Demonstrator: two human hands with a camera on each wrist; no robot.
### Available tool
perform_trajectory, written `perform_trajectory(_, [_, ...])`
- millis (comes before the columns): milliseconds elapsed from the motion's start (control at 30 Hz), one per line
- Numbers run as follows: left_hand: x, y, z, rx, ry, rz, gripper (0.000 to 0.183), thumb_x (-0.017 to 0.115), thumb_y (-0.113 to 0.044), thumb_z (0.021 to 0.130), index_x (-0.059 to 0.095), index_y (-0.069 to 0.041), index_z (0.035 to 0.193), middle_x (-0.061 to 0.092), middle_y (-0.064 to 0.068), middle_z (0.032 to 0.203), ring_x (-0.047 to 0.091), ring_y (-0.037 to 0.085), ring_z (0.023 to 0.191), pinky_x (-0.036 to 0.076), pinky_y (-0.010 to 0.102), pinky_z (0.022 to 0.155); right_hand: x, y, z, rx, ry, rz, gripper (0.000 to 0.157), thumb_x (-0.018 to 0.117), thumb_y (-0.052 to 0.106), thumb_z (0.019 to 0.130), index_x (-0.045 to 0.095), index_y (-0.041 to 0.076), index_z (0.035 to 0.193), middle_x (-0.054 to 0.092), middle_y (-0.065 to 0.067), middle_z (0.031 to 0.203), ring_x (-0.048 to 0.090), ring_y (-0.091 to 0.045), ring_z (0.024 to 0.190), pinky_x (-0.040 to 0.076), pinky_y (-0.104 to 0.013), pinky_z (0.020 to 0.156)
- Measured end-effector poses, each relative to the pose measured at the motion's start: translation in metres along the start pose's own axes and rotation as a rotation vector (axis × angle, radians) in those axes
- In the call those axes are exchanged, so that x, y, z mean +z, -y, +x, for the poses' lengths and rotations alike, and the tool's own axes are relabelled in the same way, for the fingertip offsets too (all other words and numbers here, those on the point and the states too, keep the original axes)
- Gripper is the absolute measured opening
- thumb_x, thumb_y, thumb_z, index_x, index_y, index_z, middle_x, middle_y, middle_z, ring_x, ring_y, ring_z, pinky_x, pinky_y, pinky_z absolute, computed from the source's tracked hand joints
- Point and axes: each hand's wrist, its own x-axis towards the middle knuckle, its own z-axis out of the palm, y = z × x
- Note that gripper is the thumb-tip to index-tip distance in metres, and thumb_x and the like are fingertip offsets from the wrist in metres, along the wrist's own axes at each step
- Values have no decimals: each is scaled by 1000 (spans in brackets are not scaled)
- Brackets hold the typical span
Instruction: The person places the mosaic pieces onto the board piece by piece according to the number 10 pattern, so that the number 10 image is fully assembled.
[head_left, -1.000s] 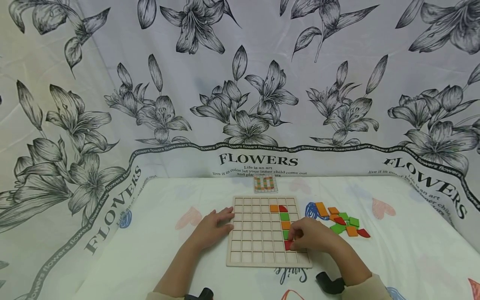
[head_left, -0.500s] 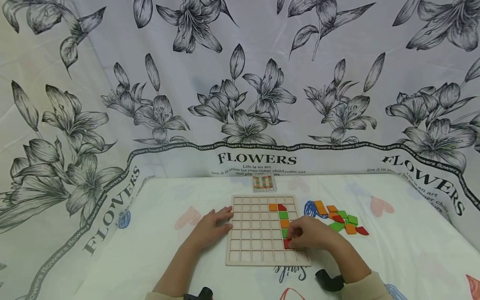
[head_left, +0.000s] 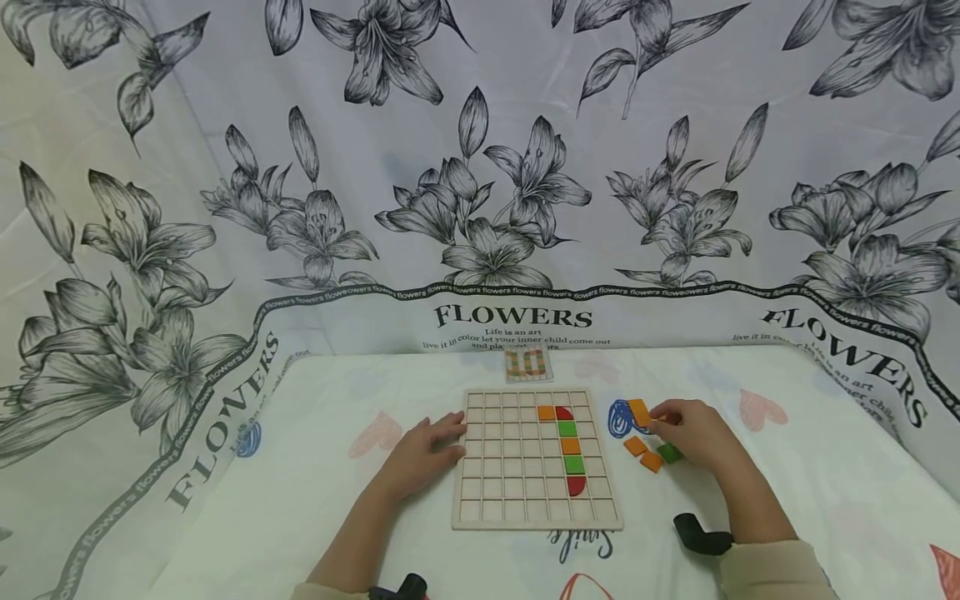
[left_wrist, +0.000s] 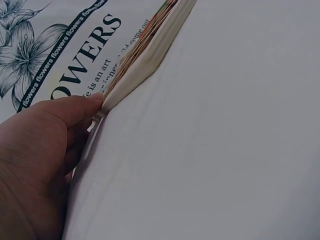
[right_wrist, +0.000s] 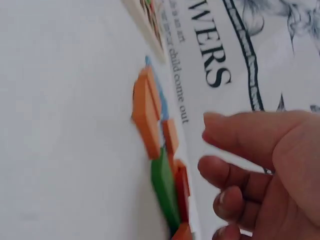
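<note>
A pale wooden grid board point(head_left: 495, 517) lies on the white cloth. On it, an orange square point(head_left: 547, 413) sits beside a red rounded tile point(head_left: 564, 413). Below run a green tile point(head_left: 567, 428), an orange tile point(head_left: 571, 446), another green tile point(head_left: 573, 465) and a red rounded tile point(head_left: 576, 485). My left hand point(head_left: 426, 457) rests against the board's left edge, fingers extended. My right hand point(head_left: 693, 429) is over the loose tiles, partly hiding them. The right wrist view shows its thumb and fingers apart, with orange tiles point(right_wrist: 145, 107) and a green tile point(right_wrist: 164, 190) beside them.
A small pattern card point(head_left: 528, 365) lies behind the board. Loose orange tiles point(head_left: 636, 446) and a green tile point(head_left: 670, 452) lie right of the board. A black wrist device point(head_left: 702, 535) is at the right sleeve. Flower-printed cloth point(head_left: 491, 250) rises behind.
My right hand has left the red rounded tile at the bottom of the column and moved right, over the loose tiles. That red tile stays on the board. The left hand keeps its place.
</note>
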Motion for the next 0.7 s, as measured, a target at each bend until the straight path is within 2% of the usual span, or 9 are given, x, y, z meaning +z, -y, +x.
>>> perform_trajectory(133, [0,1,0,2,-13,2,39,69,-36,91,67,-25,128,49,-14,147,25,31,149,18,52,123,1,-8,3,49,16,5,40,69,26,90,66,2,121,67,-13,104,56,-25,89,53,-41,78])
perform_trajectory(267, [0,3,-1,-16,-12,-3,39,69,-36,91,66,-25,128,48,-15,148,23,32,150,18,52,123,8,-4,5,38,73,0,35,75,32,85,69,7,108,61,-8,90,53,-23,83,48,-33,68])
perform_trajectory(367, [1,3,2,6,-8,6,40,68,-35,91,66,-24,130,48,-15,148,24,29,150,17,50,124,10,1,5,31,83,-43,34,78,39,81,68,10,95,56,-5,82,50,-21,77,40,-30,60])
perform_trajectory(500, [0,-1,11,37,8,19,41,66,-38,93,64,-26,132,46,-17,149,23,29,150,17,50,124,7,5,2,58,80,-109,41,80,46,76,65,11,90,57,-4,81,51,-21,77,38,-30,59])
perform_trajectory(633, [-1,-1,9,-8,16,11,40,67,-37,92,65,-28,131,46,-19,148,19,32,151,16,52,123,11,11,1,59,119,-111,42,82,45,74,65,10,92,58,-3,82,52,-20,78,39,-30,60])
perform_trajectory(700, [-1,1,5,-31,19,12,39,67,-37,92,65,-29,130,46,-18,148,19,34,151,16,55,123,15,15,1,43,136,-101,37,81,40,76,66,9,91,57,-4,80,53,-20,75,40,-30,60])
